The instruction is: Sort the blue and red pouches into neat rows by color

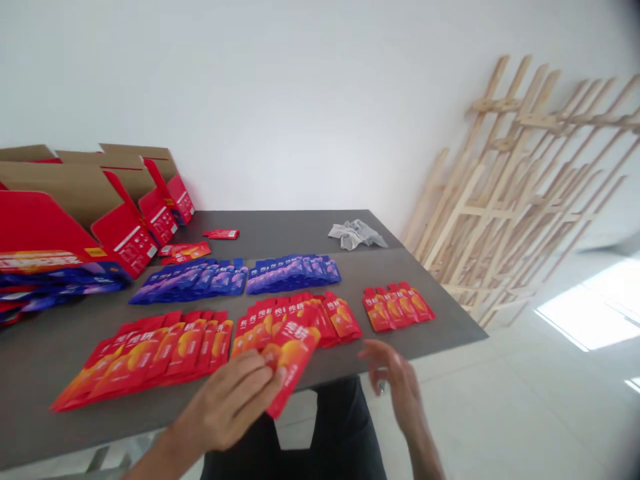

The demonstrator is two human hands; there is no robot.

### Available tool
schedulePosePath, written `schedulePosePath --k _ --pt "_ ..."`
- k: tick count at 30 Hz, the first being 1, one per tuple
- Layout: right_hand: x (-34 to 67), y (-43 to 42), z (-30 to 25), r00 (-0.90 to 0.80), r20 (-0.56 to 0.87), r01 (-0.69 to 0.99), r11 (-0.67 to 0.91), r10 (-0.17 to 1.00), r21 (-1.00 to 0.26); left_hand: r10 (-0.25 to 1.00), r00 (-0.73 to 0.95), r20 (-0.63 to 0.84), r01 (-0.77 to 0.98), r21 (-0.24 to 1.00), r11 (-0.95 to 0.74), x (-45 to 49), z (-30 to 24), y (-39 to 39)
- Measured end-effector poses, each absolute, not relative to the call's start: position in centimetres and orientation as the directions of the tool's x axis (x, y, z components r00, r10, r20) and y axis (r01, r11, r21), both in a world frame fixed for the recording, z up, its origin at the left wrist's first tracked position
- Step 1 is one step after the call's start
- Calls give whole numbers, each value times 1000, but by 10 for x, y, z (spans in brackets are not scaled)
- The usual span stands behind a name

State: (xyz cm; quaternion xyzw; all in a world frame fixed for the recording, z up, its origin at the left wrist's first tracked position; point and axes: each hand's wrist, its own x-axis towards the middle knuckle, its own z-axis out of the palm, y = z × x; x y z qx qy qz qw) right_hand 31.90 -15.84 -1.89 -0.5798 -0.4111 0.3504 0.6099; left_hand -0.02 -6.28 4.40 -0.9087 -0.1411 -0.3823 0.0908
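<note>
Nearest, the left hand (231, 401) pinches a red pouch (298, 347) by its edge, likely leaving its print uncovered; the right hand (395, 375), apart, grips nothing.

Red pkt (296, 347) in L hand (235, 400): two big white Chinese chars near top, 1st reads 纯, 2nd too blurry to be sure of; sm. print lower down illegible. Same 2-char mark on red pkts at far R (397, 307), mid red pile (343, 313) & L red pile (190, 343), partly hidden by overlap in the piles. Blue pkts, L row (200, 280) & R row (295, 272), carry white chars too, 1st looks like 纯, rest unclear. Red box front (30, 220): lg. white lettering, can't be read; yellow tag (95, 253) w/ dark marks, ditto. Box side panel (133, 247): tiny white txt + white label, both unreadable.
</note>
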Motion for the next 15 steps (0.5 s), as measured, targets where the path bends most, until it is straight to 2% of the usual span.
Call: schedulePosePath --k 2,3,5,9,12,15 --pt "285 -174 -22 216 -6 -119 20 976 -993 72 692 719 227 -121 -966 48 41 -72" --pt "275 -182 -26 200 -33 -161 0 979 -987 35 696 718 187 -133 -973 67 39 -77" --pt "267 -196 -36 307 -85 -184 -29 948 -983 1 699 715 128 -125 -984 98 32 -85" --pt "281 -211 -49 615 -140 -128 -78 776 -989 -74 711 699 39 -145 -989 138 12 -94" --pt "310 -209 -44 657 -123 -91 -84 744 -992 -79 740 668 38 -160 -986 163 -2 -92" --pt "363 -199 -33 689 -44 -27 -35 724 -999 -11 765 644 84 -116 -990 184 -14 -88"
